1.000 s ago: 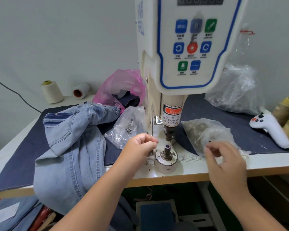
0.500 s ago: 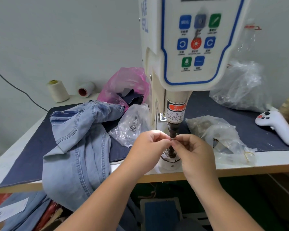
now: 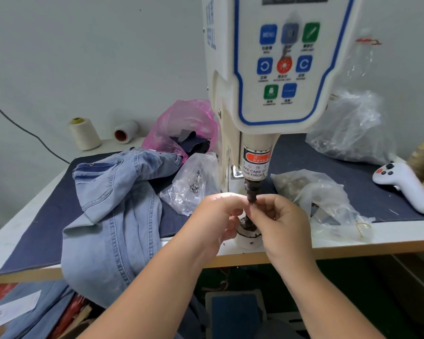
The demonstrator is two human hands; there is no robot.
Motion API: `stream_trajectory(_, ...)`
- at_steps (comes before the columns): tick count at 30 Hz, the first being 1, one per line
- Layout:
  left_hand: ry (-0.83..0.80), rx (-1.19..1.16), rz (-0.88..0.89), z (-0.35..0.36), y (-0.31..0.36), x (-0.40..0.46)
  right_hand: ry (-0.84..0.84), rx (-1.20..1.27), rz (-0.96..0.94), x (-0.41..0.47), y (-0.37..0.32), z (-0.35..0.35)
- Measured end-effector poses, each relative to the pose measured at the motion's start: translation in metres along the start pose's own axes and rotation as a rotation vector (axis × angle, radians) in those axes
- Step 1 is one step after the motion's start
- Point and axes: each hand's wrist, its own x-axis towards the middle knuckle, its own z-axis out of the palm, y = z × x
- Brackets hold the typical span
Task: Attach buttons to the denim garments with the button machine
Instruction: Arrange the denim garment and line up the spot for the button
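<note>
The button machine (image 3: pixel 277 69) stands upright at the back middle of the table (image 3: pixel 389 237), a cream plastic housing with a blue-outlined control panel of square coloured keys. Beneath it a round column carries a red and white warning label, ending in a dark metal punch (image 3: pixel 251 192) above a round white base (image 3: pixel 249 239) on the table edge. Both hands meet at the tip of that punch. The left hand (image 3: pixel 218 216) has its fingers curled in, fingertips pinched together right beside the punch tip; what it pinches is too small to make out. The right hand (image 3: pixel 282 221) likewise curls its fingers, thumb and forefinger pinching at the same spot, the object hidden between them. The denim garment (image 3: pixel 108 211), soft light-blue cloth with stitched seams, lies crumpled to the left and drapes over the table's front edge. A dark blue cloth mat (image 3: pixel 34 216) covers most of the table top. A crinkled clear bag (image 3: pixel 194 184) holding small shiny metal pieces lies just left of the machine; another clear bag (image 3: pixel 316 199) with brassy pieces lies just right of it. Behind, a pink plastic bag (image 3: pixel 181 123) holds dark fabric scraps. Two cream thread cones (image 3: pixel 83 133) sit at the back left, and a smooth white controller (image 3: pixel 402 187) rests at the far right.
</note>
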Motion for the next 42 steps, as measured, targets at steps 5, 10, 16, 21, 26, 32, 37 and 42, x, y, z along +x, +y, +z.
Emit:
stream_trajectory(5, -0.026, -0.121, -0.064, -0.001, -0.002, 0.001, -0.016, -0.015, 0.009, -0.005, 0.006, -0.002)
stream_trajectory(10, -0.079, -0.243, -0.166, -0.002, -0.001, -0.001, -0.003, 0.016, 0.009, -0.013, 0.014, -0.007)
stream_trajectory(16, -0.056, -0.302, -0.165, 0.003, -0.003, -0.003, 0.002, 0.043, 0.016, -0.019, 0.020, -0.010)
stream_trajectory(21, -0.073, -0.363, -0.182, 0.006, -0.005, -0.007, -0.013, 0.052, 0.024, -0.022, 0.022, -0.013)
stream_trajectory(26, -0.076, -0.479, -0.208, 0.008, -0.008, -0.010, -0.028, 0.075, 0.037, -0.028, 0.024, -0.015)
stream_trajectory(32, -0.005, -0.388, -0.133, 0.011, -0.010, -0.009, -0.028, 0.057, 0.045, -0.033, 0.028, -0.018)
stream_trajectory(37, 0.009, -0.320, -0.126, 0.012, -0.010, -0.009, -0.047, 0.053, 0.085, -0.037, 0.031, -0.018)
stream_trajectory(42, -0.041, -0.398, -0.190, 0.010, -0.008, -0.009, -0.054, 0.029, 0.112, -0.041, 0.036, -0.020)
